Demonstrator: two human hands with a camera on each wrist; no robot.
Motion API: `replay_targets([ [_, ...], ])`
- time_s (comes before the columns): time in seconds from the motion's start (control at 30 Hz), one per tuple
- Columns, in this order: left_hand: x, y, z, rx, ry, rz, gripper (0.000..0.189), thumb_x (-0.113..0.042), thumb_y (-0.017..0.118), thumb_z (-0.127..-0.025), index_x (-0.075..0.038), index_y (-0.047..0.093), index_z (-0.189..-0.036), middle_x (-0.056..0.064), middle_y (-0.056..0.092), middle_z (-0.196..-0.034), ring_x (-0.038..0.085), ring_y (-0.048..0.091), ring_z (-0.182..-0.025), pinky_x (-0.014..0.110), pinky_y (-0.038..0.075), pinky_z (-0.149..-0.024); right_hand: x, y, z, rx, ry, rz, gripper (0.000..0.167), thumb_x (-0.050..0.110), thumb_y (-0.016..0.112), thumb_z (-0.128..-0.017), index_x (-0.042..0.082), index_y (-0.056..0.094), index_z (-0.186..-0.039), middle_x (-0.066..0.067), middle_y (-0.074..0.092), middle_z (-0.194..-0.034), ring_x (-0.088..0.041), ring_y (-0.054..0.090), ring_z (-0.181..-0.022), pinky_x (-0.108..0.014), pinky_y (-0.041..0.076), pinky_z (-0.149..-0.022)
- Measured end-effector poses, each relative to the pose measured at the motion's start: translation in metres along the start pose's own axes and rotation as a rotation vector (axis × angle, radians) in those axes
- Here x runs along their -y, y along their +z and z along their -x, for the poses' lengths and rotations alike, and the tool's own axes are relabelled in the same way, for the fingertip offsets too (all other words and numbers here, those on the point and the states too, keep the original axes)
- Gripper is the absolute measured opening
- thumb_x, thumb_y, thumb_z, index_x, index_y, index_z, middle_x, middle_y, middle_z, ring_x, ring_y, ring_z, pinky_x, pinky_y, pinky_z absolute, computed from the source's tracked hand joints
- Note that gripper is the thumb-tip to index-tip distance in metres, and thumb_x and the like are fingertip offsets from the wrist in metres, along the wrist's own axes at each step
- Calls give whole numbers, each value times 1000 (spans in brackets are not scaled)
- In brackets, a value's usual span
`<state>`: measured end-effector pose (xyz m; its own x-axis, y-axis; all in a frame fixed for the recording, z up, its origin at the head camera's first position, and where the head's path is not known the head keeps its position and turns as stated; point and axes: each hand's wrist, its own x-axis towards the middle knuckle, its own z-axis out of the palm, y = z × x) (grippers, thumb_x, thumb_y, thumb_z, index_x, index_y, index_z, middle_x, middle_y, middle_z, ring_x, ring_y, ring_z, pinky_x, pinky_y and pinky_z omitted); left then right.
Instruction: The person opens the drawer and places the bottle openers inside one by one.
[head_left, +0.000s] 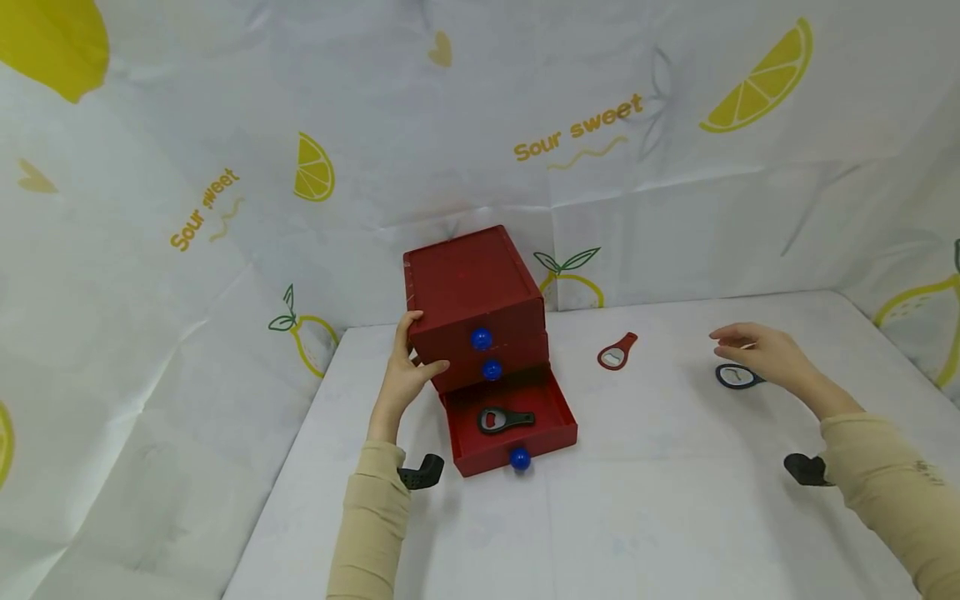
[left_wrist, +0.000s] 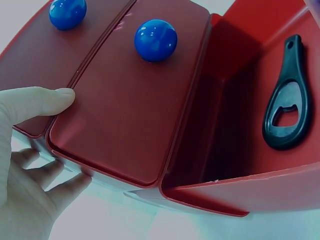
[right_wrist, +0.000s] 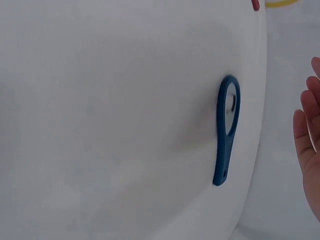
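A red drawer cabinet (head_left: 471, 275) with blue round knobs stands at the back. My left hand (head_left: 405, 379) grips its left front edge, thumb against the drawer fronts and fingers along the side, as the left wrist view also shows. The bottom drawer (head_left: 551, 442) is pulled out. Inside it lies a dark green bottle opener (head_left: 517, 418), seen too as a dark opener (left_wrist: 295, 75) in the left wrist view. Over the table at the right, my right hand (head_left: 768, 354) hovers with loosely bent fingers, holding nothing. Partly covered by it is a blue bottle opener (right_wrist: 221, 155).
A red bottle opener (head_left: 624, 344) lies on the white table (head_left: 637, 517), between the cabinet and my right hand. Behind the table hangs a white sheet (head_left: 480, 167) printed with lemons, close to the cabinet's back.
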<state>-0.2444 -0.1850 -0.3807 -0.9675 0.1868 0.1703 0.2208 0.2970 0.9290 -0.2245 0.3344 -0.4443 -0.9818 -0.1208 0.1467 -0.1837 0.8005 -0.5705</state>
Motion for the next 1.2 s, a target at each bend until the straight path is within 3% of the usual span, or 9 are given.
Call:
replay_targets([
  [0.1,0,0,0,-1,-4,3,77,1,69,-79,-25,26,-138,16,34,-144,38,36,-130,57,34,-104,-12,-7,4,37,32,21,39,26,56,-93,-2,56,-121,-29,59,-114,-40,57,-100,-53,47,-78],
  [0.23,-1,-1,1,-5,-2,7,78,1,69,-78,-25,26,-138,16,34,-144,38,36,-130,57,34,-104,-26,-12,9,79,55,38,41,22,57,-92,-7,53,-121,-34,55,-116,-49,51,-104,-57,44,-79],
  [0.43,-1,0,1,0,4,3,78,1,69,-79,-25,25,-138,16,34,-144,37,35,-131,57,33,-104,-52,-8,20,129,116,91,45,23,61,-88,-10,54,-118,-41,49,-115,-54,48,-102,-58,42,-79],
  [0.6,0,1,1,5,-1,-2,77,0,69,-79,-25,25,-138,15,34,-145,37,35,-131,57,32,-105,-66,0,30,108,142,171,48,22,63,-86,-15,52,-114,-44,46,-110,-55,43,-99,-63,37,-81],
  [0.87,1,0,0,-1,9,3,78,0,69,-79,-26,25,-138,13,34,-145,36,35,-131,57,32,-105,-67,5,34,53,95,182,42,22,62,-88,-15,58,-107,-38,55,-101,-52,48,-96,-59,38,-79],
  [1.07,1,0,0,4,8,-3,77,-1,69,-80,-26,25,-138,14,34,-145,36,35,-131,56,32,-106,-67,4,38,63,128,148,50,31,60,-90,-17,58,-107,-34,57,-96,-47,52,-90,-53,41,-73],
  [1.2,0,0,1,2,15,2,77,0,69,-79,-25,25,-138,14,34,-145,36,35,-130,57,32,-105,-66,4,40,17,98,143,47,29,60,-90,-16,60,-105,-33,57,-96,-46,54,-88,-51,42,-70],
])
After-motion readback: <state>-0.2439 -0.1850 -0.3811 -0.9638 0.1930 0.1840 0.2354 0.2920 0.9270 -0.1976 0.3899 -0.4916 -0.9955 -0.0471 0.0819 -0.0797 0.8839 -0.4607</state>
